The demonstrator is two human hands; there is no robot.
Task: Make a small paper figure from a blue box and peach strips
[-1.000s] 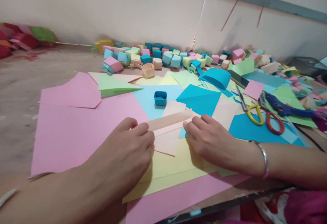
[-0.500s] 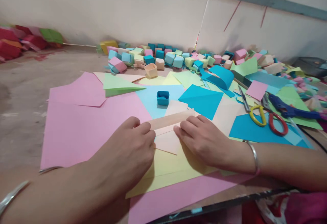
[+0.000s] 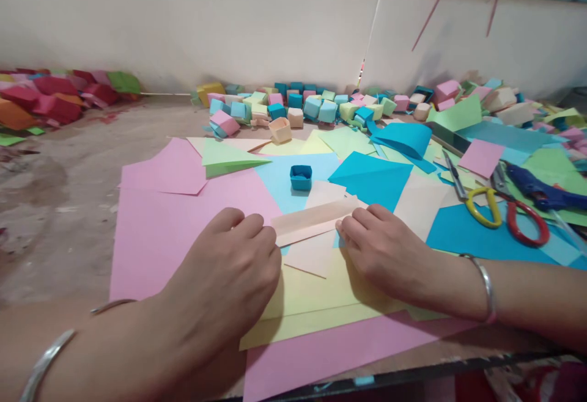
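- Peach paper strip point(image 3: 312, 222): long, narrow, lengthwise crease; far band shaded, near band paler. Runs roughly 8 to 2 o'clock, mid-view, between both hands, above loose sheets on the surface point(image 3: 68, 231).
- Left hand point(image 3: 229, 264): grip closed, fingers curled, pinching strip's 8 o'clock end. Fingertips hidden behind knuckles.
- Right hand point(image 3: 380, 249): grip closed, fingers bent, pinching strip's 2 o'clock end; thumb tip shows at near edge.
- Left arm: enters from 8 o'clock, back of hand up, knuckles toward 1 o'clock. Silver bangle point(image 3: 48, 359) on forearm.
- Right arm: enters from 4 o'clock, hand angled toward 10 o'clock, back of hand up. Silver bangle point(image 3: 485, 289) at wrist.
- Small blue paper box point(image 3: 301, 179): open-topped, upright, at 12 o'clock from strip, near but apart.
- Yellow sheet point(image 3: 312, 304): at 6 o'clock from strip, partly over pink paper.
- Yellow-and-red-handled scissors point(image 3: 483, 208): 2 o'clock from right hand.
- Paper cubes point(image 3: 312, 109): heaped at 12 o'clock by the wall.
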